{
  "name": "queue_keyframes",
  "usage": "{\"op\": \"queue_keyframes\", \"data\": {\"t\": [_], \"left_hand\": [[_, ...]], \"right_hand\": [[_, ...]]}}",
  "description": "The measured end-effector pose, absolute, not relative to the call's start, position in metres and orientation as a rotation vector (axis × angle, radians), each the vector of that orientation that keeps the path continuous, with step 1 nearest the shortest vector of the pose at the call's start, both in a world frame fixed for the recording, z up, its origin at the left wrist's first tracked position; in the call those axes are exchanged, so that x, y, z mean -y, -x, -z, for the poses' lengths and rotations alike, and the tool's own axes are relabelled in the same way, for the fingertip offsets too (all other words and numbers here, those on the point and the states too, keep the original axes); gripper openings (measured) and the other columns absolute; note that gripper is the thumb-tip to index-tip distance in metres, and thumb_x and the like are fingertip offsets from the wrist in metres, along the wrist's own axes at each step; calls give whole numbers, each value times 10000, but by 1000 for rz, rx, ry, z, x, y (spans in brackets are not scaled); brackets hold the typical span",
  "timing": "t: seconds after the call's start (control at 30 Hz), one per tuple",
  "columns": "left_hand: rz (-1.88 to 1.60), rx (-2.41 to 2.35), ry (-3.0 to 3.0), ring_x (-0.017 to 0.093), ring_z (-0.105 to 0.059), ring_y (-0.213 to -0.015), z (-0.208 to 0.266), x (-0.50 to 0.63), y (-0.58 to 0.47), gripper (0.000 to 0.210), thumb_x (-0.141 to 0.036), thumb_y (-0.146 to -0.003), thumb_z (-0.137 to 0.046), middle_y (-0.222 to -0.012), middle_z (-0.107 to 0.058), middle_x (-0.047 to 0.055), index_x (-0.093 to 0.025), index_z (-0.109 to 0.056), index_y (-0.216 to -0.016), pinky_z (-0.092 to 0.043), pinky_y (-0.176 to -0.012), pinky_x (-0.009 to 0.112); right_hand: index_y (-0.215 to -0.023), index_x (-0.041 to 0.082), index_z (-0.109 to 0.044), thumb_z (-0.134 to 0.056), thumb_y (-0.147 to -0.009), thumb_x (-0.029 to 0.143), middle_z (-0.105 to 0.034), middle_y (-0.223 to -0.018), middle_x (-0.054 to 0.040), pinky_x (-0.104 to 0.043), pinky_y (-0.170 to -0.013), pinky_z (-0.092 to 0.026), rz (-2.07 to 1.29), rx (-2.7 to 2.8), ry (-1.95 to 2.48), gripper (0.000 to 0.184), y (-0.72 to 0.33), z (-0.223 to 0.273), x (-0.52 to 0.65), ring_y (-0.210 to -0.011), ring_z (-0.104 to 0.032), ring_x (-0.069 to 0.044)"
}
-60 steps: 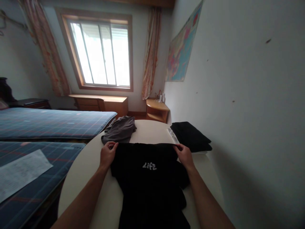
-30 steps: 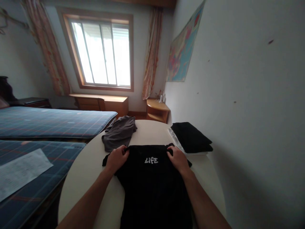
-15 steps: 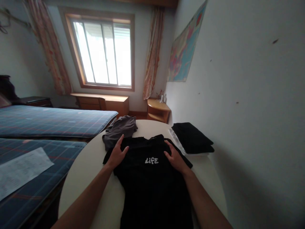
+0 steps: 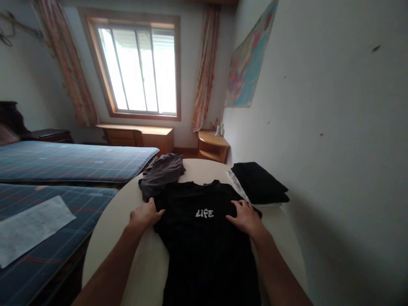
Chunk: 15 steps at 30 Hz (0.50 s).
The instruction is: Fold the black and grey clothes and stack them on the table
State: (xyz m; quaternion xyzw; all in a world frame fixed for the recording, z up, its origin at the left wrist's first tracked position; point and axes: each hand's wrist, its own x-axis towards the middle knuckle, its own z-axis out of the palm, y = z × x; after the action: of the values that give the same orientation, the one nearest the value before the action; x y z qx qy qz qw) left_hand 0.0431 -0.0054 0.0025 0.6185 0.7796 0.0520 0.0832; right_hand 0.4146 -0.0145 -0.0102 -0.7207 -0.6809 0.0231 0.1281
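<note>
Soft, matte black cloth here: the T-shirt (image 4: pixel 210 253) lies spread on the pale, curved worktop (image 4: pixel 106 250), crumpled grey fabric (image 4: pixel 162 173) beyond its left side, a squared black stack (image 4: pixel 259 183) right. Plaid mattresses (image 4: pixel 73 161) to your left, bright window (image 4: pixel 134 70) ahead. Your left hand (image 4: pixel 145 215) and right hand (image 4: pixel 248 218) touch the T-shirt's upper sides, fingers and thumbs apart. Its neckline faces away, white lettering (image 4: pixel 205 213) below.

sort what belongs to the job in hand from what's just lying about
In the job:
black cloth shirt with white lettering, left hand and right hand at its sides
round cream table beneath

Seemingly lying about:
folded black cloth
crumpled dark-grey cloth
white paper sheet on blue plaid mattress
</note>
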Motion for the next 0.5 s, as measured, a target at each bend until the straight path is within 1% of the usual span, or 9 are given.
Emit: {"op": "queue_keyframes", "data": {"t": [0.07,0.1,0.2,0.27,0.33,0.37,0.4,0.47,0.5], "left_hand": [[-170,-2279,-1895,393,-685,-987,5,4,-41,493,-441,-790,-642,-1024,-714,245,-123,-576,-1162,-497,-784,431],[-201,-2254,-1926,372,-692,-972,8,4,-41,447,-382,-778,-655,-999,-723,226,-136,-581,-1143,-498,-772,403],[-467,-2176,-1973,292,-717,-868,13,-1,-44,346,-257,-796,-610,-906,-737,145,-173,-590,-1131,-501,-727,334],[-788,-2093,-1870,231,-713,-712,10,-9,-45,287,-282,-847,-565,-860,-730,95,-191,-608,-1115,-513,-673,305],[-1150,-1960,-1658,186,-688,-606,6,-19,-42,289,-355,-883,-535,-888,-723,78,-186,-628,-1099,-533,-620,290],[-1314,-1875,-1541,179,-690,-611,4,-24,-40,323,-379,-892,-523,-930,-722,83,-176,-629,-1119,-549,-620,291],[-1451,-1790,-1450,183,-705,-667,4,-29,-39,365,-386,-897,-514,-987,-719,95,-164,-620,-1167,-567,-648,296],[-1607,-1664,-1386,210,-718,-887,8,-37,-36,474,-361,-889,-529,-1127,-698,125,-149,-550,-1313,-580,-780,319],[-1623,-1624,-1427,221,-695,-1010,12,-39,-35,550,-347,-875,-555,-1211,-671,137,-152,-492,-1386,-563,-862,329]], "right_hand": [[-1260,180,-606,-722,-738,475,-658,-1155,-198,-462,-858,-484,-90,1949,2188,610,-418,7,18,-1075,-633,-375],[-1224,171,-616,-714,-750,464,-684,-1084,-189,-441,-828,-488,-127,1949,2211,566,-420,7,18,-1018,-658,-361],[-1082,195,-649,-682,-780,351,-721,-968,-136,-379,-790,-486,-241,1982,2138,341,-424,8,15,-924,-688,-306],[-1020,215,-655,-642,-798,315,-725,-962,-104,-358,-807,-487,-262,1959,1976,244,-423,8,10,-920,-686,-276],[-1019,225,-653,-565,-840,327,-721,-995,-88,-357,-856,-489,-223,1855,1783,224,-418,6,3,-942,-678,-253],[-1052,224,-649,-512,-864,329,-713,-1035,-91,-362,-896,-484,-195,1794,1687,255,-416,6,0,-980,-669,-247],[-1109,216,-638,-466,-878,324,-698,-1099,-100,-371,-945,-472,-169,1746,1598,308,-413,6,-4,-1040,-653,-244],[-1270,193,-569,-441,-869,311,-625,-1277,-121,-393,-1036,-429,-141,1716,1456,437,-408,7,-8,-1187,-587,-243],[-1346,185,-514,-461,-855,314,-571,-1358,-127,-404,-1060,-413,-146,1730,1414,511,-407,8,-10,-1232,-557,-244]]}}
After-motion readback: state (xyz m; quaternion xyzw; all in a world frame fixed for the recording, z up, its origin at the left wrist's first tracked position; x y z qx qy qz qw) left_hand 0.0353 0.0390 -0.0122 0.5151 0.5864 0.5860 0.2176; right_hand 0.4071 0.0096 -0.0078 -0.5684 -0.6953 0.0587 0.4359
